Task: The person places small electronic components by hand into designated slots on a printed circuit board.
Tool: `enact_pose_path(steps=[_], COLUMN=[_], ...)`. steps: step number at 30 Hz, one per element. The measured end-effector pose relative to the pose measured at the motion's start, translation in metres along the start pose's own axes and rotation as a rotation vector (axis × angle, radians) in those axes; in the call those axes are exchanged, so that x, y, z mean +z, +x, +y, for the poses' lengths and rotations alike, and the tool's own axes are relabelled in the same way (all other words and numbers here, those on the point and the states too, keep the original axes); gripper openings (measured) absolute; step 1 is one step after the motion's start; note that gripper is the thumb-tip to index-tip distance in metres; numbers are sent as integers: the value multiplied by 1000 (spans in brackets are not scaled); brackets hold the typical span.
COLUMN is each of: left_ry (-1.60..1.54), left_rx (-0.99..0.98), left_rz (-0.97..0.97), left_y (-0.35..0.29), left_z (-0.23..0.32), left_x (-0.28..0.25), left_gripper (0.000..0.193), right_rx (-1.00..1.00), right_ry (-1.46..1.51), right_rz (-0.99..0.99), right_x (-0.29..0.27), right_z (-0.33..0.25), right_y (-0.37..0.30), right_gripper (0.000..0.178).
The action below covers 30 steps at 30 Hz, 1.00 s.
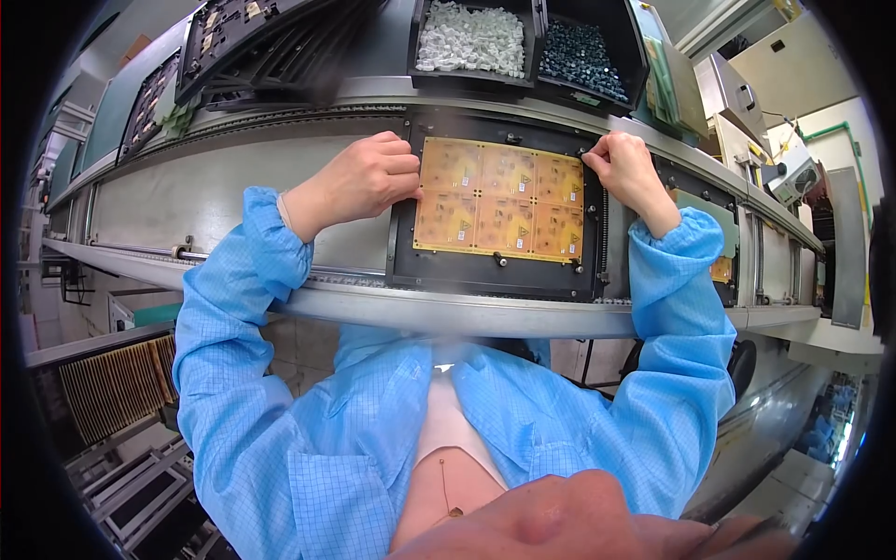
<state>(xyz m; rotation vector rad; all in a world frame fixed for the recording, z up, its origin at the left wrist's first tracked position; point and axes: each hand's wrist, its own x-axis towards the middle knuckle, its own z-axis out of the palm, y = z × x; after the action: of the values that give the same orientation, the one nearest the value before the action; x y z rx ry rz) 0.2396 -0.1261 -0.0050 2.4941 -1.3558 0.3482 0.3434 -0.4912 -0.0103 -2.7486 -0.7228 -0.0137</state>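
**One Uneven Push Could Tilt It**

The left hand (375, 177) curls its fingers at the left edge of a yellow circuit panel (505, 199), lying in a black tray (448, 273); its grip is hidden. Fingers of the right hand (623, 168) nearly meet by the upper-right corner, hold unclear. Unequal pressure could lift an edge.

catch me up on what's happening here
A person in a blue smock has both hands at a yellow circuit board on a black tray. The left hand is at the board's left edge, the right hand by its upper right corner; their exact grip is unclear. Beyond stand black bins of white parts and dark blue parts.
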Motion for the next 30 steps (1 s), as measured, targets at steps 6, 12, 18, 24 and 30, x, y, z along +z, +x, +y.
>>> enact_pose_path(steps=[6,12,18,24,30], left_ry=[-52,312,577,469,190], left_rx=[-133,-62,29,-164,-550], left_rz=[-5,-73,-272,-349,-559], left_y=[7,30,50,57,87], left_z=[-10,-38,-38,-43,-39], left_x=[-12,-6,0,7,-3], left_gripper=[15,9,4,4,17], right_rx=[65,-107,-328,-361,-391], right_ry=[58,-37,33,-31,-116], right_rz=[68,185,172,165,100], right_x=[8,-9,21,31,31], right_z=[-12,-28,-59,-67,-64], right_y=[-11,-9,12,23,31], right_gripper=[20,21,20,11,10])
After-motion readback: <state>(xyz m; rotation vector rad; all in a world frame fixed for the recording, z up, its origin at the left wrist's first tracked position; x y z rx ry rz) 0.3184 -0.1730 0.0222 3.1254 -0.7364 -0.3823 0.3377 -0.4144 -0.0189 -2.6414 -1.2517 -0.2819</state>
